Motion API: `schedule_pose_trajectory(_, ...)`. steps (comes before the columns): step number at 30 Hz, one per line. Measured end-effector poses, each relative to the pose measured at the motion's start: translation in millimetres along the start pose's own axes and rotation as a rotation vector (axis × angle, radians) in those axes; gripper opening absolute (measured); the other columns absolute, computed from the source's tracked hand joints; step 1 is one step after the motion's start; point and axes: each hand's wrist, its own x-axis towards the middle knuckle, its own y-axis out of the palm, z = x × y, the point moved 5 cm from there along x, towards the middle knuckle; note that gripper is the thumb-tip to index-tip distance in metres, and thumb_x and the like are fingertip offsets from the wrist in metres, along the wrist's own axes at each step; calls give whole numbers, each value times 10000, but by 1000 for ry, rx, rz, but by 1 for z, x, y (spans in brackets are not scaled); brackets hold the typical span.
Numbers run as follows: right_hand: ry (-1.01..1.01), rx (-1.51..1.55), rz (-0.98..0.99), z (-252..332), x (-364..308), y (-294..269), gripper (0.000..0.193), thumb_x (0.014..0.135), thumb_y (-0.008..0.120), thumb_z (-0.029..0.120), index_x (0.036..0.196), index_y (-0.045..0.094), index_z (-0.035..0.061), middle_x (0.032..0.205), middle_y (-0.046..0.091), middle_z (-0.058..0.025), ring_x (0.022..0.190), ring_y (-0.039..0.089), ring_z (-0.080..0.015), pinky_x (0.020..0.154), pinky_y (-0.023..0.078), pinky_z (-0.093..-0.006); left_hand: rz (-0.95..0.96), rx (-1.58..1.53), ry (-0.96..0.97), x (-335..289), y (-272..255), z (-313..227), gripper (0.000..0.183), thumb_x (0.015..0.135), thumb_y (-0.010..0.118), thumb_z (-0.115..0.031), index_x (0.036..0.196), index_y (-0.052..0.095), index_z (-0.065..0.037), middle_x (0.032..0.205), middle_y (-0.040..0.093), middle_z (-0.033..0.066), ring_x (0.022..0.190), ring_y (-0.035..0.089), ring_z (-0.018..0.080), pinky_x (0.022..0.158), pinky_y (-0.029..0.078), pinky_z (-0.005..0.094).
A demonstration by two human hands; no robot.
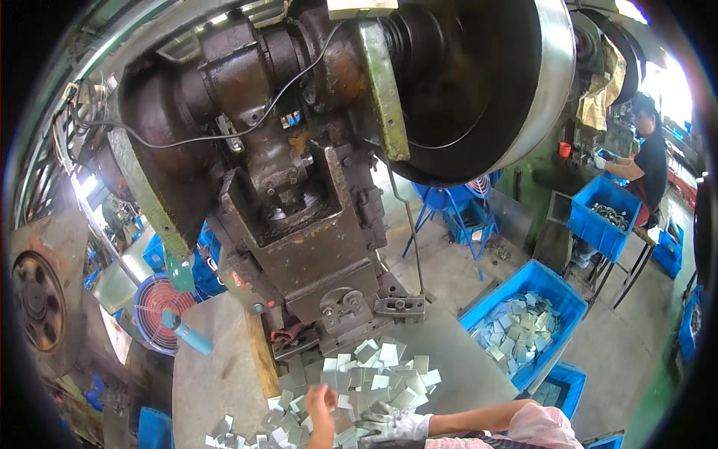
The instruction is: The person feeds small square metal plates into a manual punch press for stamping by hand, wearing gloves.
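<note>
A: Worst risk from here?

B: Crushed fingers. Left hand (320, 402), bare, held among the metal pieces (381, 356), near the front foot of the press (318, 288); could be caught beneath if reaching farther in during a stroke.

A: Anything milder?

B: Cuts, probably, from thin edges against bare skin. Slips too: loosely heaped pieces, apt to skid off the table (217, 352) if pushed too hard. As for the right hand (393, 425), gloved and low over the near side of the heap, could snag on a sharp corner.

A: How about the fingers?

B: Curled on the left; around a piece or around nothing, impossible to judge. Pointing leftward on the right, with no telling spread from pinched through the glove (415, 426).

A: And the pieces, found where?

B: Mostly heaped between hands and press, with a looser scatter to the near left. More flat pieces in the blue bin (557, 288), just past the table's right edge.

A: Hidden spots?

B: Left forearm (321, 440) and nearest pieces, cut off at the lower edge. Underside of the press, too dark to read. Top of the flywheel (479, 105), cropped. Far right, a co-worker (652, 165), too small for any clear look at the handwork.
</note>
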Motion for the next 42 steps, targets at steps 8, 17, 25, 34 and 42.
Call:
schedule_pose_trajectory(8, 815, -92, -365, -70, -65, -107, 510, 783, 593, 297, 1239, 482, 97, 1276, 439, -206, 1194, 406, -408, 955, 355, -522, -218, 391, 222, -83, -10, 23, 172, 861, 533, -142, 758, 487, -13, 629, 577, 68, 527, 568, 136, 497, 468, 270)
schedule_pose_trajectory(17, 906, 61, -230, -84, -53, -100, 530, 781, 609, 282, 1264, 465, 120, 1349, 377, -209, 1249, 354, -416, 1016, 310, -519, -128, 69, 24, 22, 57, -14, 174, 840, 623, -188, 811, 600, -18, 727, 637, 60, 600, 599, 141, 526, 418, 231)
schedule_pose_trajectory(25, 939, 175, -406, -101, -47, -127, 437, 754, 624, 225, 1172, 536, 136, 1278, 457, -139, 1235, 390, -367, 1009, 316, -537, 32, 36, -196, 98, 109, 3, 145, 847, 599, -139, 885, 606, 1, 826, 670, 134, 692, 665, 184, 591, 521, 225)
schedule_pose_trajectory(34, 858, 229, -503, -96, -39, -126, 358, 735, 645, 145, 1087, 586, 127, 1183, 535, -126, 1157, 467, -352, 975, 373, -469, -103, -117, -227, 119, 123, 22, 159, 813, 622, -106, 828, 565, 42, 789, 655, 182, 665, 670, 231, 558, 557, 243)
schedule_pose_trajectory(42, 865, 271, -563, -99, -44, -125, 328, 741, 645, 113, 1067, 605, 115, 1179, 546, -132, 1131, 494, -356, 943, 412, -449, -109, -126, -219, 118, 122, 22, 157, 814, 616, -94, 837, 559, 51, 797, 654, 183, 670, 669, 235, 560, 557, 245)
